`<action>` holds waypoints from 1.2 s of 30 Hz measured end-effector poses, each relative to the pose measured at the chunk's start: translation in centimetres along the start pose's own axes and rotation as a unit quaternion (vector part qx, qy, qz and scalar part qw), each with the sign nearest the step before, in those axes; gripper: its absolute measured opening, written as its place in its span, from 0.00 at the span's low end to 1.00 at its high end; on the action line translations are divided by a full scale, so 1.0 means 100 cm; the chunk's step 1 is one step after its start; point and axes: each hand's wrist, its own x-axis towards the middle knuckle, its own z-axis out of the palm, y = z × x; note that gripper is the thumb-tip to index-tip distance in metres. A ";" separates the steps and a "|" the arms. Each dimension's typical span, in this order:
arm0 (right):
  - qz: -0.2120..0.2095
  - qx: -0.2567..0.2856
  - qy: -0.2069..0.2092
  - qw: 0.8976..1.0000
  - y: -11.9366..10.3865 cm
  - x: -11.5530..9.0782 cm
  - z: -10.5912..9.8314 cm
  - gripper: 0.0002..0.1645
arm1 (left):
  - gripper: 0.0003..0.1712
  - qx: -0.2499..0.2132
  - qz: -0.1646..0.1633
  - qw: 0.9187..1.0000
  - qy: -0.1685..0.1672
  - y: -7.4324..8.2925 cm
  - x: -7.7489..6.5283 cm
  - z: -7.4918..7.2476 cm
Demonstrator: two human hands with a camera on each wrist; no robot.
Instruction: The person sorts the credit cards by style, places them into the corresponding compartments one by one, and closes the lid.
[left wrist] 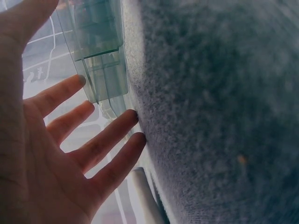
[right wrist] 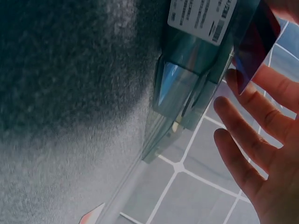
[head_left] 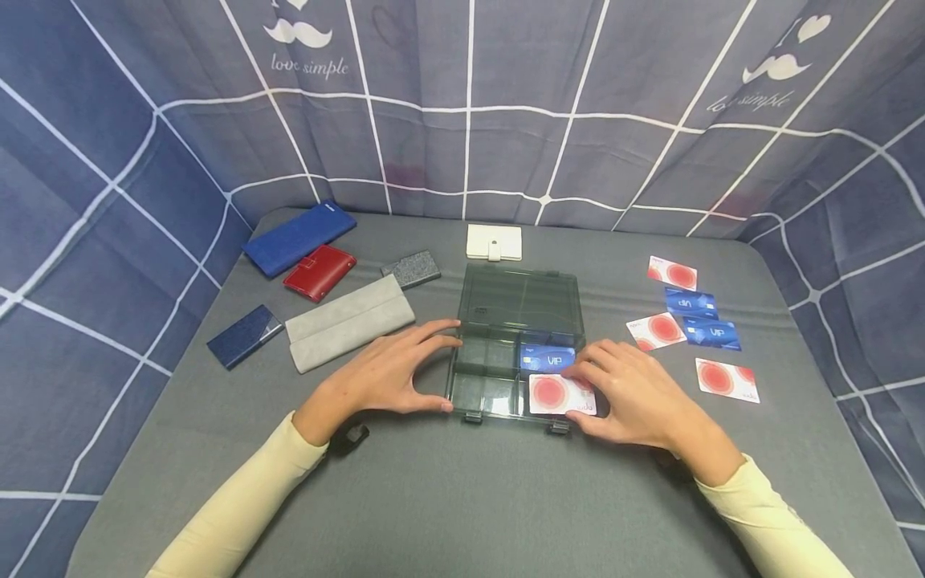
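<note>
A see-through dark green plastic box (head_left: 516,295) stands with its lid raised toward the back; thin walls divide its base into compartments. My left hand (head_left: 386,371) is at the box's left side, fingers spread and fairly straight, fingertips at its edge. With thumb and fingers, my right hand (head_left: 639,397) pinches a white card with red circles (head_left: 549,394) over the front right compartment. A blue VIP card (head_left: 547,359) lies in the compartment behind. From the right wrist, the pinched card (right wrist: 256,51) appears edge-up above the box wall (right wrist: 182,74).
On the right lie white-and-red cards (head_left: 726,380) and blue VIP cards (head_left: 711,333). Leftward are a grey case (head_left: 352,323), navy holder (head_left: 244,335), red wallet (head_left: 320,272), blue wallet (head_left: 299,238) and speckled grey holder (head_left: 412,270). A white wallet (head_left: 495,241) lies behind the box.
</note>
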 end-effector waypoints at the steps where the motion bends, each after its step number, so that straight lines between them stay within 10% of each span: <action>1: 0.001 -0.003 0.000 1.000 -0.001 0.000 0.000 0.28 | 0.53 -0.001 0.001 1.000 0.001 0.000 0.000 0.000; 36: -0.057 -0.010 0.024 0.998 -0.006 0.010 0.014 0.33 | 0.54 -0.002 -0.008 1.000 -0.008 0.001 0.000 0.000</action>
